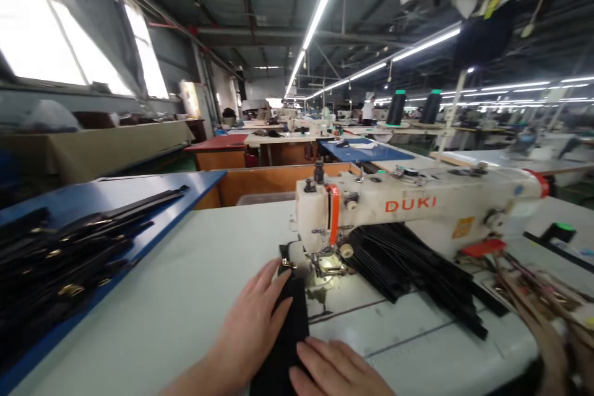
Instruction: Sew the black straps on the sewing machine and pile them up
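Black strip (294, 322) lies on the pale bench (195, 284), running near to far, just left of the needle area of the sewing machine (417, 204). Not under the foot as far as I can see; metal fitting (288, 263) sits toward its far end.

Left hand (248, 315): over the strip's left edge, fingertips beside the fitting. Probably there to steady that end, where the hardware would make it sit unevenly. Can't tell if the thumb and fingers pinch it or just press.

Right hand (341, 366): laid fairly flat, fingers extended, tips on the strip's right edge nearer the wearer. Not clamped. Two contact points along the length likely keep it straight and flat.

Bundle of black strips (394, 266) lies under the machine arm, right of the needle; looks like a handy spot within reach, off the left work area. More black pieces with metal fittings (93, 232) are heaped on the blue bench (204, 189) at left, presumably parked on the left hand's side. Thread cones (396, 108) stand upright beyond the machine, probably for clean feed.
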`<state>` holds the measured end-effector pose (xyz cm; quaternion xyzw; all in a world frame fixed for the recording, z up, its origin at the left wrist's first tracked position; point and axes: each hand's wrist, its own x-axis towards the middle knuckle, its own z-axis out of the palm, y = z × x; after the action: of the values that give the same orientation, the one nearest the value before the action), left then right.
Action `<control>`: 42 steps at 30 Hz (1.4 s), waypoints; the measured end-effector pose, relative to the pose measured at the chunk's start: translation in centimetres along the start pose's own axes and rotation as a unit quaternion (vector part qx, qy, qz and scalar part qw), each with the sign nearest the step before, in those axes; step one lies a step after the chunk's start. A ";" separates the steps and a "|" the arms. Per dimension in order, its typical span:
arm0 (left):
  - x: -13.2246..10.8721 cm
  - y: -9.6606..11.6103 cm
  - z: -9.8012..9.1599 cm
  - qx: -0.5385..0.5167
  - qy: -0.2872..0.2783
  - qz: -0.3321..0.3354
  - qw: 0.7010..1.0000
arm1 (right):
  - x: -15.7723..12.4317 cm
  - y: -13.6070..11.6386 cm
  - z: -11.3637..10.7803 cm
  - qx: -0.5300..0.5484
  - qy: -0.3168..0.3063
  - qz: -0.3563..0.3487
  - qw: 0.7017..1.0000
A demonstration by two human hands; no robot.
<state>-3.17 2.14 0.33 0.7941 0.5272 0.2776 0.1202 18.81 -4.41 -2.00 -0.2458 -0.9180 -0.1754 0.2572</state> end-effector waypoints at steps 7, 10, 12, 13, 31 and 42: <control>-3.3 -1.6 1.8 0.143 -0.014 0.116 0.983 | -2.9 7.7 -8.5 -0.058 -0.089 0.308 0.945; -2.4 -1.2 2.0 0.183 0.000 0.127 0.975 | -5.7 11.6 -10.2 -0.120 -0.111 0.419 0.893; -1.7 -1.0 2.1 0.202 0.013 0.145 0.969 | -7.2 13.2 -10.7 -0.129 -0.128 0.448 0.876; -1.4 -0.9 2.3 0.210 0.021 0.155 0.965 | -7.8 13.6 -10.9 -0.129 -0.136 0.455 0.871; -1.8 -2.5 3.4 0.237 0.065 0.200 0.949 | -5.7 15.8 -9.9 -0.136 -0.133 0.470 0.862; -1.6 -2.1 2.9 0.181 0.019 0.146 0.973 | -5.6 13.6 -12.3 -0.097 0.136 0.409 0.897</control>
<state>-3.60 1.87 -3.53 0.8656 0.4495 0.2071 -0.0768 35.08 -0.84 7.51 -0.5970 -0.6710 -0.1744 0.4037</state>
